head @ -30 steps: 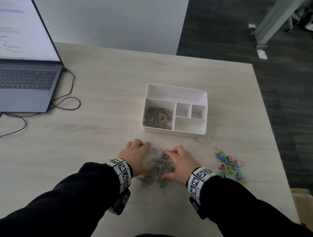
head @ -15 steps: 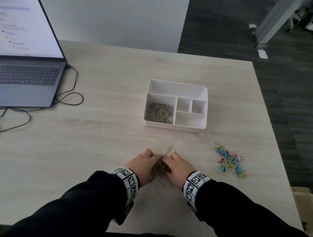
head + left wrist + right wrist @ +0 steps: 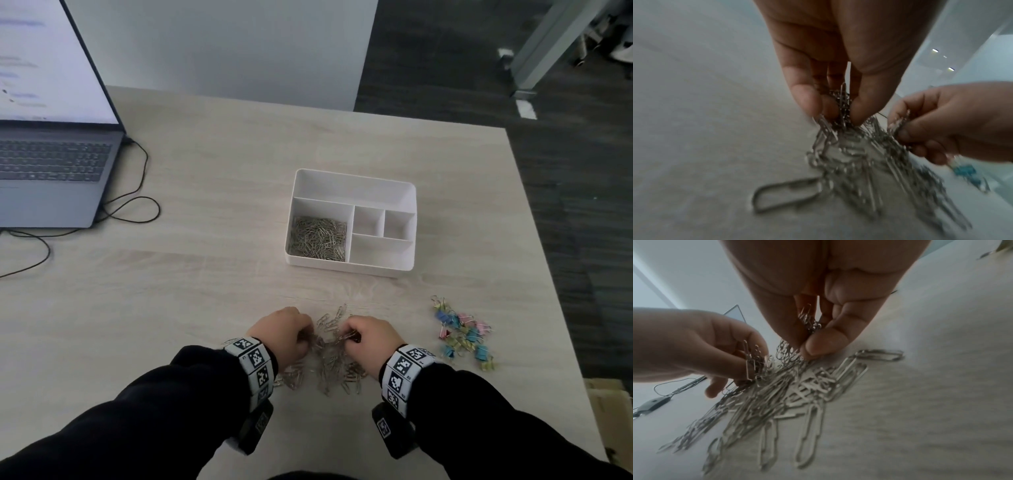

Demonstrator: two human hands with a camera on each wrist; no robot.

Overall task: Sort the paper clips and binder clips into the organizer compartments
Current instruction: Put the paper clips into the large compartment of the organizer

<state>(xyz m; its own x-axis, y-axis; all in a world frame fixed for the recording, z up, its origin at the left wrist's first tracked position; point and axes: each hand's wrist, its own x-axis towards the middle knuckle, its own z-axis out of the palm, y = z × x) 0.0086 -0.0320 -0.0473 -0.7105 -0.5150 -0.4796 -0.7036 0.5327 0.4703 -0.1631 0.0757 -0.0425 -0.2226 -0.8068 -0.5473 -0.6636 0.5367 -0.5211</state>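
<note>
Your left hand (image 3: 284, 330) and right hand (image 3: 371, 337) each pinch paper clips (image 3: 330, 359) off the table (image 3: 171, 291) pile; wrist views show curled fingertips (image 3: 807, 100); the head view alone shows the organizer (image 3: 352, 185) beyond.

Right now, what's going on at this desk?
A person is sorting clips. Both hands, the left hand and right hand, pinch bunches from a pile of silver paper clips on the table. The white organizer already holds paper clips in its near-left compartment; the other compartments look empty. The colored binder clips lie untouched on the table to the right.
</note>
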